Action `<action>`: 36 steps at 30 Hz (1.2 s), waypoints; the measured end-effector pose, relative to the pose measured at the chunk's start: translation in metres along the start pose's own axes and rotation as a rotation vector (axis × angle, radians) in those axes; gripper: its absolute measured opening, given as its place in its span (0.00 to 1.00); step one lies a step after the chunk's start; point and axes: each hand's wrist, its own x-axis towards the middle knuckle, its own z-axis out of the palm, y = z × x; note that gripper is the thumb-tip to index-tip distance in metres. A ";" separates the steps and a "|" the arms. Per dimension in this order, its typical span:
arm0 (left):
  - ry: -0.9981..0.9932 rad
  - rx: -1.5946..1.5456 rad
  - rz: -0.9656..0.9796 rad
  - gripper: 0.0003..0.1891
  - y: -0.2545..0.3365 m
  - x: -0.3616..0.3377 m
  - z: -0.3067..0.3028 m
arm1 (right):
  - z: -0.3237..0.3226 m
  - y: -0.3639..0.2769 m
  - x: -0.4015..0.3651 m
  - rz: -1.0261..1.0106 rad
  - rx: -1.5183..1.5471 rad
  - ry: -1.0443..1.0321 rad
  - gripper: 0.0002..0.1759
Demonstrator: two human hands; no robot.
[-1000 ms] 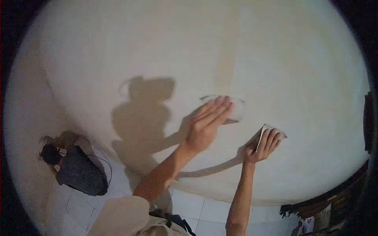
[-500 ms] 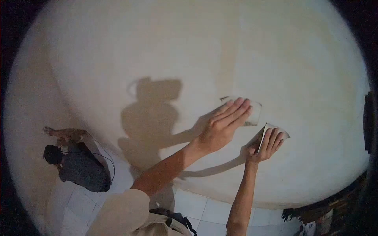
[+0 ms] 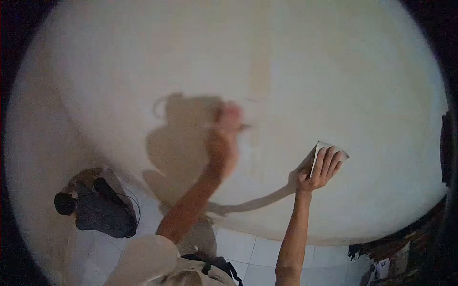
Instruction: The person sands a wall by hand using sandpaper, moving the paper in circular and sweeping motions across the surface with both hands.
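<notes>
My right hand presses a pale sheet of sandpaper to the wall, fingers laid over its face and thumb at its left edge. The sheet's corner and dark right edge stick out past the fingers. Further left, my left hand is smeared by motion in front of the wall. A thin dark streak shows at its fingertips, and I cannot tell what it holds.
The off-white wall fills most of the view, with a darker vertical band and my shadow on it. Another person crouches at the lower left. White floor tiles run along the wall's foot. Dark clutter lies lower right.
My left hand has swept left and slightly up from its sheet's earlier place on the wall. My right hand has moved slightly up with its sheet. The crouching person's raised arm has lowered.
</notes>
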 end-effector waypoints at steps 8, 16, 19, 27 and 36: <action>-0.067 -0.179 0.233 0.28 -0.016 0.015 -0.056 | -0.001 0.002 -0.002 -0.010 -0.029 -0.022 0.42; -0.029 0.094 0.259 0.28 0.063 0.003 -0.011 | -0.002 0.002 0.001 -0.027 -0.019 -0.022 0.41; -0.161 0.008 0.356 0.29 0.069 0.009 -0.017 | -0.002 0.002 -0.001 -0.040 0.025 -0.009 0.38; 0.184 0.264 0.050 0.19 0.027 0.012 -0.033 | 0.000 0.001 -0.003 -0.030 0.009 -0.016 0.38; -0.079 0.217 0.334 0.25 0.057 0.033 -0.018 | 0.000 0.007 -0.004 -0.055 0.024 -0.027 0.34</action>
